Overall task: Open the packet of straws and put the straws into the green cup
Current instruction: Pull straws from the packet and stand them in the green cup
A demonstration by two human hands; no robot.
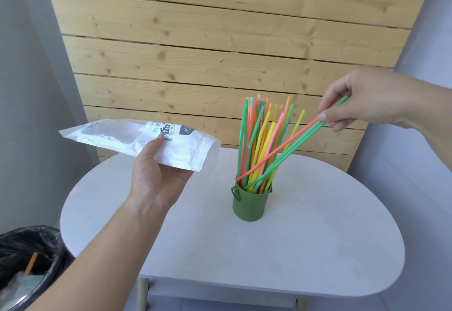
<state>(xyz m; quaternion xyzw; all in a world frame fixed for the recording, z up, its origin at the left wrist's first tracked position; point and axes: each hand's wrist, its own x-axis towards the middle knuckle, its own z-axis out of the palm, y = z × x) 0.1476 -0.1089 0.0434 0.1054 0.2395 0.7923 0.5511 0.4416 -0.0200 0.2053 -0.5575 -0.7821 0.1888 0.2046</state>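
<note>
The left hand (156, 183) grips a white straw packet (137, 143) above the left side of the white tabletop (305, 249); the word "Drink" is readable upside down on it, among other print that I cannot read. The right hand (362, 100) pinches two straws (293, 142), one green and one coral, their lower ends at the rim of the green cup (249, 203). The cup stands mid-tabletop, full of coloured straws (264, 139). A black-lined bin (27, 257) sits near left; a wooden slat panel (208, 49) stands behind.

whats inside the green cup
A bunch of coloured straws stands in the green cup, tops fanning out. Their lower ends and the cup's bottom are hidden by its wall.
</note>
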